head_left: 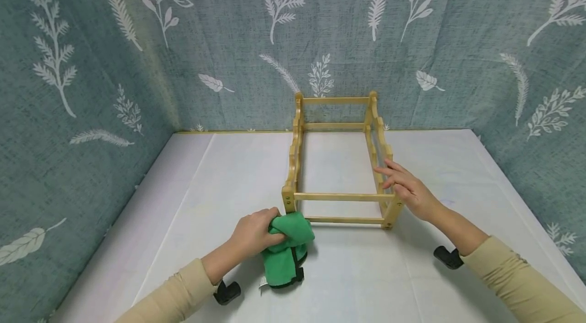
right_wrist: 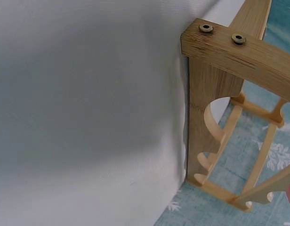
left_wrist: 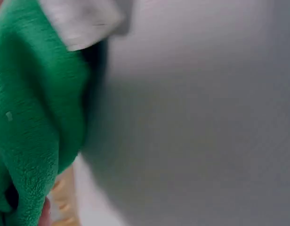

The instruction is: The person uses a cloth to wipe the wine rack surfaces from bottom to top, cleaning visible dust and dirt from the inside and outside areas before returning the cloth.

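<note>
My left hand (head_left: 254, 234) grips a bunched green cloth (head_left: 281, 266) with dark edging, held just in front of the front left corner of a wooden rack (head_left: 343, 196). Up close in the left wrist view, the fuzzy green cloth (left_wrist: 36, 94) shows a pale tag (left_wrist: 84, 23) at its top. Beside the rack's right side rail is my right hand (head_left: 409, 191), its fingers extended and loosely spread over the rail. The right wrist view shows the rack's wooden frame (right_wrist: 204, 84) with scalloped cutouts, screws at the corner, and a fingertip at the right edge.
The rack stands on a white-covered table (head_left: 220, 180), its far end near the back curtain. Blue-green curtains (head_left: 238, 7) with white leaf prints enclose the back and both sides. Black wrist-worn parts (head_left: 448, 257) stick out beneath the wrists.
</note>
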A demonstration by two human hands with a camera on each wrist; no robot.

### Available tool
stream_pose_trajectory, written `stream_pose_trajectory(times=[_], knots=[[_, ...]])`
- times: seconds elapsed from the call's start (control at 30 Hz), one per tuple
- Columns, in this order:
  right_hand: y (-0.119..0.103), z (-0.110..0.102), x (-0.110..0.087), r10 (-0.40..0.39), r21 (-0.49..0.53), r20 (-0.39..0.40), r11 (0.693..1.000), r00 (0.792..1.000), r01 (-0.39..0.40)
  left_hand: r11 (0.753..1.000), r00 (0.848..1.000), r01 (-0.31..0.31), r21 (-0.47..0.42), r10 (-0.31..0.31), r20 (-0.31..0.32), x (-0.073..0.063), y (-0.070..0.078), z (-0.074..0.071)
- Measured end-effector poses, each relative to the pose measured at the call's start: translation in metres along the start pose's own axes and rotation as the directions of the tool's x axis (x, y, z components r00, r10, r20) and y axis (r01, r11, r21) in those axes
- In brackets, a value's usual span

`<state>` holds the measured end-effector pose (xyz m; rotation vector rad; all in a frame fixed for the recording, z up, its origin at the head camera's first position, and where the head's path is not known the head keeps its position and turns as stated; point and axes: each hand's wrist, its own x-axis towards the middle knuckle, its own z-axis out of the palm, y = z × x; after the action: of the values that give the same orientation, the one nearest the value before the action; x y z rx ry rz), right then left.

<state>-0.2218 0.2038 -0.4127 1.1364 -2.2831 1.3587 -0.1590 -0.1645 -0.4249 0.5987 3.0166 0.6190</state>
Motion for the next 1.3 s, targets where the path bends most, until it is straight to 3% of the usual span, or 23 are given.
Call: stream_pose_trajectory(times=[0.27, 0.47, 0.67, 0.8, 0.93, 1.03, 1.17, 1.23, 1.3], knots=[[-0.001, -0.003, 0.000, 0.002, -0.024, 0.012, 1.000, 1.000, -0.001, 0.999, 0.995, -0.035, -0.024, 0.032, -0.091, 0.004, 0.011, -0.037], [-0.001, -0.003, 0.000, 0.011, -0.031, 0.015, 0.999, 1.000, -0.010, 0.998, 0.995, -0.041, -0.052, 0.036, -0.094, 0.008, 0.017, -0.065], [0.000, -0.002, 0.001, -0.008, -0.033, 0.015, 0.999, 1.000, 0.008, 0.987, 0.988, -0.023, -0.159, -0.001, -0.153, 0.003, 0.033, -0.098], [0.001, -0.003, 0.001, -0.016, -0.048, 0.019, 0.999, 1.000, 0.017, 0.965, 0.983, -0.073, -0.251, 0.027, -0.182, 0.004, 0.053, -0.113], [0.001, -0.006, 0.001, -0.014, -0.053, 0.048, 0.998, 0.999, 0.016, 0.954, 0.984, -0.153, -0.256, 0.122, -0.132, 0.016, 0.085, -0.100], [0.000, -0.010, 0.001, 0.024, -0.041, 0.112, 0.999, 0.993, -0.020, 0.956, 0.977, -0.211, -0.204, 0.203, -0.058, 0.030, 0.109, -0.075], [-0.001, -0.015, 0.000, 0.087, -0.008, 0.200, 0.996, 0.976, -0.087, 0.961, 0.964, -0.259, -0.094, 0.263, 0.036, 0.050, 0.141, -0.034], [-0.001, -0.016, 0.000, 0.104, 0.013, 0.222, 0.994, 0.969, -0.110, 0.959, 0.958, -0.285, -0.007, 0.285, 0.030, 0.057, 0.155, -0.016], [-0.001, -0.016, 0.000, 0.104, 0.034, 0.236, 0.993, 0.966, -0.116, 0.946, 0.949, -0.310, 0.094, 0.314, -0.031, 0.063, 0.164, -0.002]])
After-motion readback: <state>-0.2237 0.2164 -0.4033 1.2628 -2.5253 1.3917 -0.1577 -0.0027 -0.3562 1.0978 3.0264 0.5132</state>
